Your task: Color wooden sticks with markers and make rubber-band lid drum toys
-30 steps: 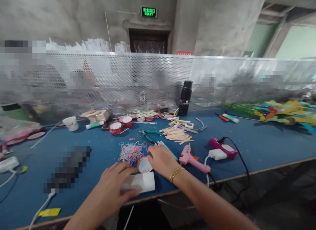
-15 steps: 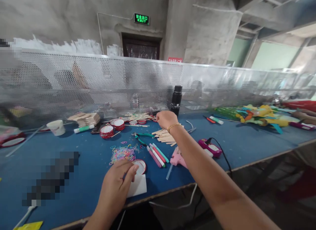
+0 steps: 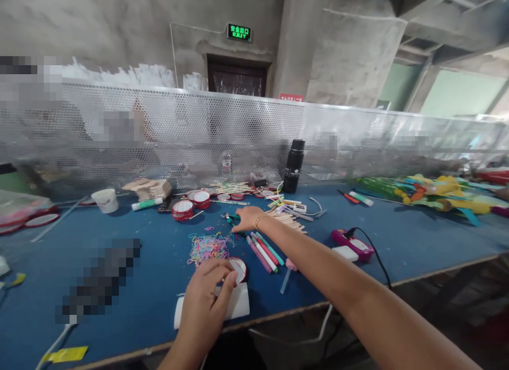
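My left hand (image 3: pixel 209 301) lies near the table's front edge, fingers curled over a white paper cup (image 3: pixel 240 305) that lies on its side. Its fingertips touch a round red-rimmed lid (image 3: pixel 240 265) just beyond the cup. My right hand (image 3: pixel 248 219), with a gold bracelet on the wrist, reaches out over the middle of the blue table (image 3: pixel 151 264). Its fingers point down and left beside green-handled pliers (image 3: pixel 229 217) and above a heap of coloured rubber bands (image 3: pixel 209 247). Whether they hold anything I cannot make out.
Coloured markers (image 3: pixel 264 252), wooden sticks (image 3: pixel 292 220) and a pink glue gun (image 3: pixel 291 264) lie under my right arm. A pink device (image 3: pixel 353 241) with a black cable sits to the right, a black bottle (image 3: pixel 295 166) and a perforated metal screen (image 3: pixel 358 137) behind.
My right hand has drawn back from the far heap of sticks by the bottle to the pliers. My left hand stays on the cup and lid.
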